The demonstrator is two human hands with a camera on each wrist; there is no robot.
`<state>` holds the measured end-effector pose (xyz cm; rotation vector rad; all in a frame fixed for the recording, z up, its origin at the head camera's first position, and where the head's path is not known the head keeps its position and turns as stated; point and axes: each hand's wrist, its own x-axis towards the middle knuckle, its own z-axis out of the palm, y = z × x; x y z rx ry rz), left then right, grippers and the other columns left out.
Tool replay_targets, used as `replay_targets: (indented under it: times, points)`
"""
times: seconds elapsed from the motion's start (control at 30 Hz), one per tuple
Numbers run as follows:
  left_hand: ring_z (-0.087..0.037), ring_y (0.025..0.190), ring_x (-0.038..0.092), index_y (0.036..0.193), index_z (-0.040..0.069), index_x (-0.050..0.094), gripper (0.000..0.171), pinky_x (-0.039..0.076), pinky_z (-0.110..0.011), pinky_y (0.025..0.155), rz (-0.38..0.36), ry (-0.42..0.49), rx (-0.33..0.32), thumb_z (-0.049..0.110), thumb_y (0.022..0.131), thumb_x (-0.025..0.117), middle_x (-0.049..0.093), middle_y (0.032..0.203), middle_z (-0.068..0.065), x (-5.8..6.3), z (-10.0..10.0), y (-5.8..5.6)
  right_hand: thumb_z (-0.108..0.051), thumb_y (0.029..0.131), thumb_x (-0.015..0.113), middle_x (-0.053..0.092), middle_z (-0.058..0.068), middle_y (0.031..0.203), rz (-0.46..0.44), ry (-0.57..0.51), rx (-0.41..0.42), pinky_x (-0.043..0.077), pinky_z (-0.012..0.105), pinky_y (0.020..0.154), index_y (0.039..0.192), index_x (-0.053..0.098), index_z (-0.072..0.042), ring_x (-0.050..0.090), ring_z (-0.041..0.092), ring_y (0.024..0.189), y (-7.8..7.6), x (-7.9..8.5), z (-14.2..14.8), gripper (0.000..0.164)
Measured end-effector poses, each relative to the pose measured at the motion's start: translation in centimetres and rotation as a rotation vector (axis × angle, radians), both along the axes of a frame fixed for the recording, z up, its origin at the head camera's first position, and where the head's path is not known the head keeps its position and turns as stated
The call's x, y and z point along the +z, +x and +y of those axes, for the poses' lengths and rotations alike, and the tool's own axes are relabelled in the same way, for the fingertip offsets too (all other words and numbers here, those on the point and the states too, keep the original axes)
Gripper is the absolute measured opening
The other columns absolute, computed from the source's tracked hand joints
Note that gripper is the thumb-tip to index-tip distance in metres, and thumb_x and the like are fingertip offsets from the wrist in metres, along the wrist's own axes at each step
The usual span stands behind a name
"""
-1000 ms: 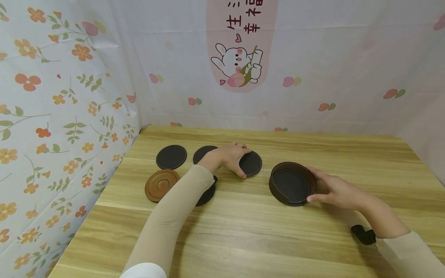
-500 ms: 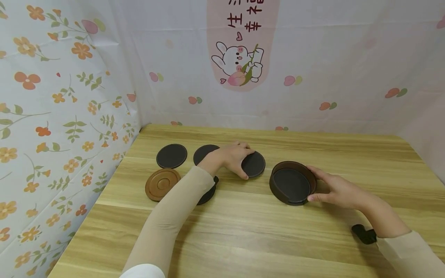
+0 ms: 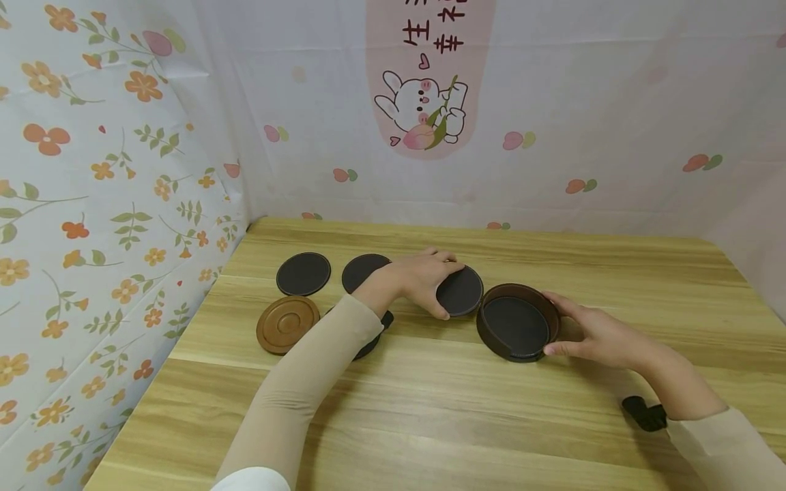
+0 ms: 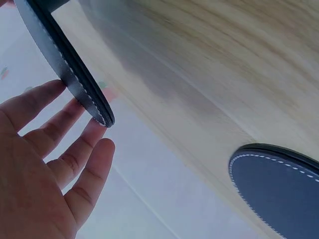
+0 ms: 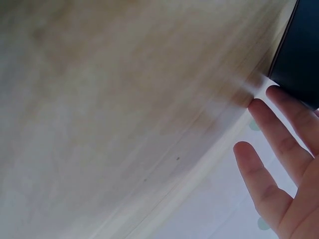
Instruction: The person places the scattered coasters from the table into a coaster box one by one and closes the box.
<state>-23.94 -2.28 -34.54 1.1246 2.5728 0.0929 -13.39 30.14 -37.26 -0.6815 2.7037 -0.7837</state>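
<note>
My left hand (image 3: 420,278) holds a round black coaster (image 3: 463,292) by its edge, thumb on the near side and fingers on the far side. White stitching runs along that coaster's rim in the left wrist view, where my fingertips touch its edge. Right beside it stands a round, low-walled coaster holder (image 3: 499,341), dark outside and brown inside, with a black bottom. From the right, my right hand (image 3: 604,337) grips the holder's wall between thumb and fingers. Only a dark part of the holder (image 5: 299,55) shows in the right wrist view.
Two more black coasters (image 3: 303,273) lie at the back left, the second (image 3: 362,269) partly behind my left hand. A brown ringed disc (image 3: 287,324) lies in front of them. Another black disc (image 3: 368,349) is mostly hidden under my left forearm. A cloth backdrop borders the table.
My left hand has moved to the right with the coaster, bringing it up beside the holder. My right hand and the holder have stayed in place.
</note>
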Motion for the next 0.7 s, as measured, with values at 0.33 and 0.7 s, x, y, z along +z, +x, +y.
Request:
replay_targets:
  times: [0.33,0.7]
  points:
    - [-0.025,0.14,0.034,0.157,0.018,0.032,0.098,0.041,-0.039,0.109,0.056,0.039,-0.046,0.054,0.077,0.076,0.033,0.158,-0.004,0.8,0.6,0.5,-0.043,0.086,0.074,0.049,0.033,0.143,-0.019,0.0,-0.008,0.035,0.071,0.099,0.155,0.021,0.006,0.044,0.053,0.133,-0.1,0.1,0.1,0.099]
    - [-0.02,0.134,0.036,0.156,0.02,0.033,0.098,0.043,-0.036,0.104,0.076,0.06,-0.083,0.055,0.076,0.076,0.034,0.156,-0.002,1.4,1.6,1.2,-0.04,0.087,0.075,0.047,0.034,0.143,-0.03,0.0,-0.006,0.036,0.071,0.099,0.155,0.02,0.005,0.044,0.054,0.132,-0.2,0.1,0.0,0.099]
